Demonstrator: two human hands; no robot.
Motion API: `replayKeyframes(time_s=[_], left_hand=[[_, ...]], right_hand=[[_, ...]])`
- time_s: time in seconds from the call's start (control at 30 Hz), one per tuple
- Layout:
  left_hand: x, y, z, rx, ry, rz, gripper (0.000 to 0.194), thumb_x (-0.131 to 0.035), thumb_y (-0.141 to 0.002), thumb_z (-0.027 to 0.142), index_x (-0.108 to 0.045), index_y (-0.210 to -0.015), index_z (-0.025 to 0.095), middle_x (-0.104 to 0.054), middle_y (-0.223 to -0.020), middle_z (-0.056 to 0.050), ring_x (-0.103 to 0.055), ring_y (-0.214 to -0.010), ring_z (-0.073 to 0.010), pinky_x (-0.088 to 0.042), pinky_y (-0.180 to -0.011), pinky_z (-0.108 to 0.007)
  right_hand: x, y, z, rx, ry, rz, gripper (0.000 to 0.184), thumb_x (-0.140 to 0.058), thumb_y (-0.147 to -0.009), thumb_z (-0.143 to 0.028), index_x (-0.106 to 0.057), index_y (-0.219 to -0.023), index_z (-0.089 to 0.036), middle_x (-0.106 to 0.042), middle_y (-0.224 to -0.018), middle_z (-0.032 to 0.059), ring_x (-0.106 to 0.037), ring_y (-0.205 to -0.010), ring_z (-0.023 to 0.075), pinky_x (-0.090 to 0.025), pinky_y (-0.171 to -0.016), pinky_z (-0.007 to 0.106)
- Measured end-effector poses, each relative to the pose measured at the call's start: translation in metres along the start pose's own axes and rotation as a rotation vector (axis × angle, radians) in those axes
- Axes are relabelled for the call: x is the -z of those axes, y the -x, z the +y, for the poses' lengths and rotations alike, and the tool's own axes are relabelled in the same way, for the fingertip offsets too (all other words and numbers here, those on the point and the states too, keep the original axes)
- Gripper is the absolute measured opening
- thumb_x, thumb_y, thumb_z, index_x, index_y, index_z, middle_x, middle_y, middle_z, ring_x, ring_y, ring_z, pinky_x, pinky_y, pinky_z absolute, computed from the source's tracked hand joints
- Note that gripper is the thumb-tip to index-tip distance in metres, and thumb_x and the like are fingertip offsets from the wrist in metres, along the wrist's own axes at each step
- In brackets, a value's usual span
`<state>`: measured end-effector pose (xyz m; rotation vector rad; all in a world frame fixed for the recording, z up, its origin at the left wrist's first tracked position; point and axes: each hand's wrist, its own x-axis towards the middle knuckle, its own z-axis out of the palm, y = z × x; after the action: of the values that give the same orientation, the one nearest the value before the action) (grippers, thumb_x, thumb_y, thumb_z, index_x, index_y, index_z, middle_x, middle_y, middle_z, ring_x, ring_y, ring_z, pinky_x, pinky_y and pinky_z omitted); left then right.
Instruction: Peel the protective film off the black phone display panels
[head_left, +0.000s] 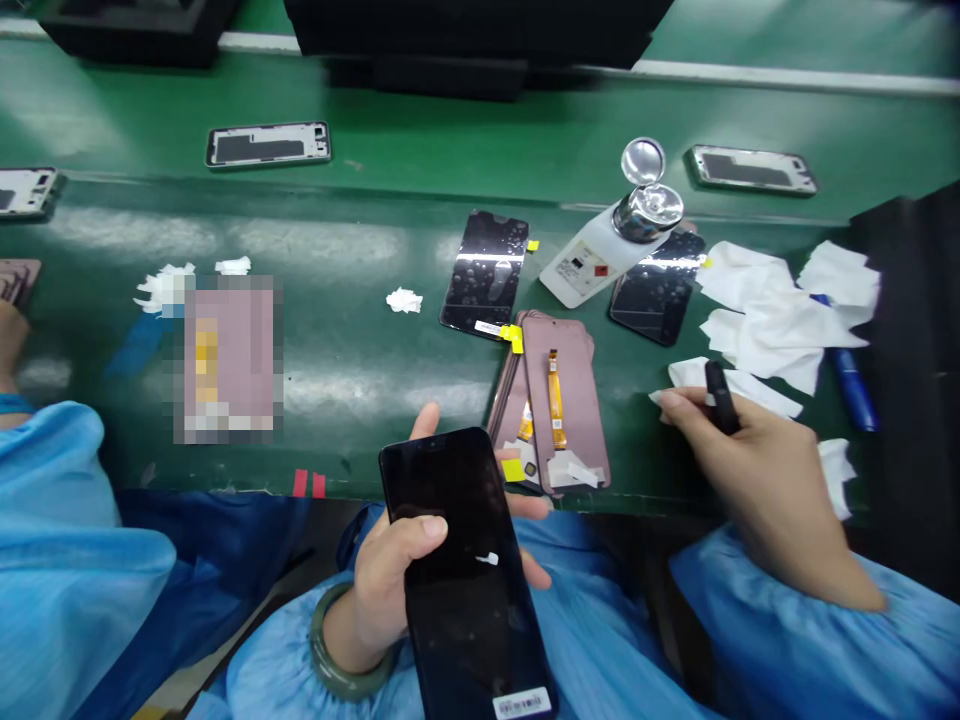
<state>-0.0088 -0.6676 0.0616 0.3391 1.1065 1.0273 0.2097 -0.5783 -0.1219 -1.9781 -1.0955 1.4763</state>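
My left hand is wrapped round a black phone screen, with the thumb on its glass and fingers behind its right edge. A white scrap lies on the glass and a barcode label is near its lower edge. At the right, my right hand is closed round a black pen-like tool, its top standing up between thumb and fingers. A small white tip shows at the fingertips, beside a white wipe; I cannot tell whether it belongs to the tool.
Pinkish screen panels with flex cables are stacked mid-bench. Behind stand a white bottle with open metal lid and two dark screens. White wipes and a blue pen lie right. Phone frames line the back. A co-worker's sleeve is left.
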Motion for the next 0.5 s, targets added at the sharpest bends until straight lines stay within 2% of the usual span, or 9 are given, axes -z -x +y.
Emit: replayKeyframes(time_s=[0.03,0.1,0.17,0.27,0.3,0.37,0.43,0.5], left_hand=[[0.001,0.000,0.000,-0.001,0.004,0.002,0.103,-0.055,-0.098,0.028,0.024,-0.164,0.035,-0.075,-0.128,-0.016,-0.080,-0.097,-0.0290,-0.060,-0.081,-0.038],[0.003,0.000,-0.001,-0.001,0.004,-0.007,0.102,-0.055,-0.098,0.029,0.023,-0.164,0.035,-0.075,-0.128,-0.016,-0.079,-0.097,-0.0293,-0.061,-0.081,-0.039],[0.005,-0.001,-0.002,0.004,0.005,-0.024,0.103,-0.055,-0.098,0.030,0.024,-0.164,0.035,-0.075,-0.127,-0.016,-0.080,-0.097,-0.0289,-0.061,-0.080,-0.038],[0.005,-0.003,-0.003,0.012,0.010,-0.044,0.098,-0.054,-0.099,0.030,0.018,-0.166,0.036,-0.076,-0.124,-0.014,-0.080,-0.098,-0.0285,-0.060,-0.079,-0.037],[0.005,-0.003,-0.004,0.010,0.007,-0.050,0.096,-0.054,-0.099,0.029,0.013,-0.167,0.037,-0.076,-0.125,-0.014,-0.080,-0.097,-0.0284,-0.060,-0.079,-0.037],[0.002,-0.003,-0.004,-0.002,0.006,-0.050,0.091,-0.054,-0.098,0.027,0.002,-0.168,0.042,-0.073,-0.133,-0.012,-0.080,-0.097,-0.0286,-0.061,-0.080,-0.038],[-0.001,-0.003,-0.004,-0.021,0.010,-0.040,0.085,-0.056,-0.097,0.025,-0.012,-0.166,0.046,-0.066,-0.145,-0.009,-0.079,-0.097,-0.0283,-0.062,-0.082,-0.039],[-0.003,-0.004,-0.003,-0.026,0.013,-0.026,0.080,-0.057,-0.096,0.024,-0.021,-0.164,0.047,-0.061,-0.151,-0.007,-0.079,-0.098,-0.0277,-0.063,-0.083,-0.040]], right_hand=[[0.000,0.000,-0.002,-0.083,-0.090,-0.043,0.037,-0.073,-0.078,-0.053,-0.076,-0.091,-0.018,-0.073,-0.083,0.0111,-0.064,-0.076,0.0279,-0.043,-0.070,0.040],[-0.002,-0.004,-0.001,-0.087,-0.165,-0.044,0.045,-0.076,-0.069,-0.061,-0.075,-0.084,-0.019,-0.071,-0.078,0.0082,-0.062,-0.073,0.0262,-0.042,-0.068,0.039],[-0.007,-0.009,0.007,0.034,-0.065,0.058,0.055,-0.072,-0.065,-0.071,-0.074,-0.088,-0.021,-0.069,-0.075,0.0058,-0.061,-0.071,0.0265,-0.042,-0.069,0.039],[-0.015,-0.009,0.015,0.188,0.095,0.236,0.067,-0.068,-0.072,-0.074,-0.071,-0.113,-0.021,-0.063,-0.070,0.0020,-0.061,-0.066,0.0260,-0.043,-0.065,0.038],[-0.017,-0.005,0.014,0.232,0.092,0.283,0.064,-0.069,-0.075,-0.070,-0.070,-0.117,-0.021,-0.062,-0.070,0.0015,-0.060,-0.064,0.0248,-0.044,-0.064,0.037],[-0.020,0.010,0.003,0.389,0.004,0.324,0.042,-0.070,-0.084,-0.056,-0.072,-0.107,-0.020,-0.064,-0.070,0.0023,-0.060,-0.061,0.0208,-0.045,-0.061,0.034],[-0.021,0.030,-0.016,0.597,-0.139,0.234,0.019,-0.069,-0.092,-0.040,-0.072,-0.089,-0.022,-0.068,-0.071,0.0025,-0.059,-0.057,0.0161,-0.045,-0.056,0.030],[-0.021,0.048,-0.039,0.762,-0.277,0.023,0.016,-0.068,-0.096,-0.030,-0.070,-0.082,-0.023,-0.070,-0.069,0.0006,-0.060,-0.055,0.0134,-0.046,-0.053,0.026]])
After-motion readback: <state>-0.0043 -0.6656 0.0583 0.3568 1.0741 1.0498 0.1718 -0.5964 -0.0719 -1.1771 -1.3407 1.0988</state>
